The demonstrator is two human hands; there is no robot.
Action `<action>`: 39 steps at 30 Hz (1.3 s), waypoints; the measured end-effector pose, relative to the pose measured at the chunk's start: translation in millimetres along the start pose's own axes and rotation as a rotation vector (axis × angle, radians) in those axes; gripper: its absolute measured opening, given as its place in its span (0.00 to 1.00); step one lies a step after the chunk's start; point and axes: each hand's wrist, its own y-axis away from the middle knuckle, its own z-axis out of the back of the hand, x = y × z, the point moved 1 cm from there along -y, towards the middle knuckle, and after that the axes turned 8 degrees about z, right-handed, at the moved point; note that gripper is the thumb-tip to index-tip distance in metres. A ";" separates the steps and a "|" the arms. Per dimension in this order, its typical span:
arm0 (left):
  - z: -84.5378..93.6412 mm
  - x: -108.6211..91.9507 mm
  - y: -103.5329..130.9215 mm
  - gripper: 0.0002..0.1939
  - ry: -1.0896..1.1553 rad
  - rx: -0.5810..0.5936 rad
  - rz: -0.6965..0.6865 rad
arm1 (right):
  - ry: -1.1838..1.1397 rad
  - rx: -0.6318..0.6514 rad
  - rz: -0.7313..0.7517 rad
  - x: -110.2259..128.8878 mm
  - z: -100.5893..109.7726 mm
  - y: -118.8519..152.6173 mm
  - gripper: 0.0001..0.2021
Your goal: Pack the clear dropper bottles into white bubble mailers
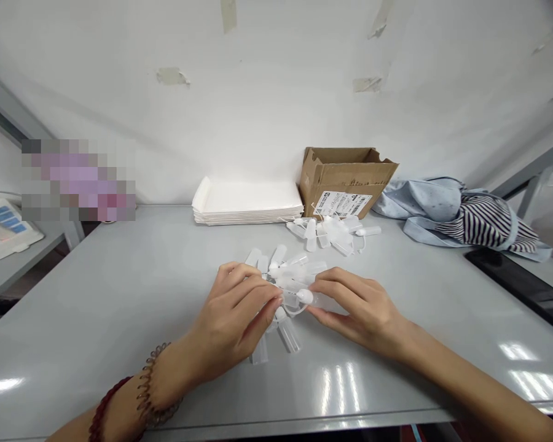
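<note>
Should the left hand, fingertips pinched together, tug abruptly, the translucent plastic bottle clamped in the right hand could slip and scatter the loose clear bottles beneath.

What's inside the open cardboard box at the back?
Only part of the upper inside of the cardboard box shows; its front side covers the bottom, so any contents there can't be seen.

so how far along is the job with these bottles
Unclear: the far pile by the cardboard box may be done, though nothing marks it so. In hand is one capped bottle, held by the right hand, left hand near its tip. The near pile probably remains.
</note>
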 end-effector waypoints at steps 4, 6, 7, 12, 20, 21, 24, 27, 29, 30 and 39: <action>-0.6 -0.9 0.1 0.07 -0.003 -0.008 -0.013 | 0.000 0.029 0.012 1.3 2.2 -0.7 0.06; -1.1 -1.7 0.2 0.07 -0.001 -0.004 -0.013 | 0.003 0.035 0.020 1.6 2.6 -0.7 0.06; -1.5 -2.0 0.3 0.07 0.001 0.000 -0.011 | 0.004 0.036 0.024 1.7 2.6 -0.5 0.06; -3.5 -2.4 0.9 0.07 0.005 0.017 -0.002 | 0.003 0.037 0.033 1.6 1.1 0.0 0.06; -2.6 -1.7 0.8 0.08 0.012 0.007 -0.002 | 0.001 0.055 0.026 -0.2 2.1 1.0 0.07; -2.6 -1.5 0.8 0.08 0.008 0.008 -0.001 | 0.001 0.057 0.025 -0.2 2.0 1.2 0.07; -2.5 -0.5 0.8 0.08 -0.002 0.005 -0.007 | 0.005 0.052 0.032 0.3 1.8 1.4 0.07; -2.7 0.1 0.7 0.07 -0.004 -0.004 -0.013 | 0.006 0.041 0.041 1.0 2.0 1.1 0.07; -3.0 0.2 0.7 0.07 -0.009 -0.004 -0.014 | 0.005 0.042 0.041 1.2 2.1 0.9 0.07; -3.1 0.2 0.8 0.07 -0.013 -0.004 -0.016 | 0.007 0.043 0.041 1.2 2.1 0.8 0.07; -2.7 1.0 1.3 0.08 -0.067 -0.011 -0.073 | 0.018 0.052 0.049 1.3 4.1 0.3 0.07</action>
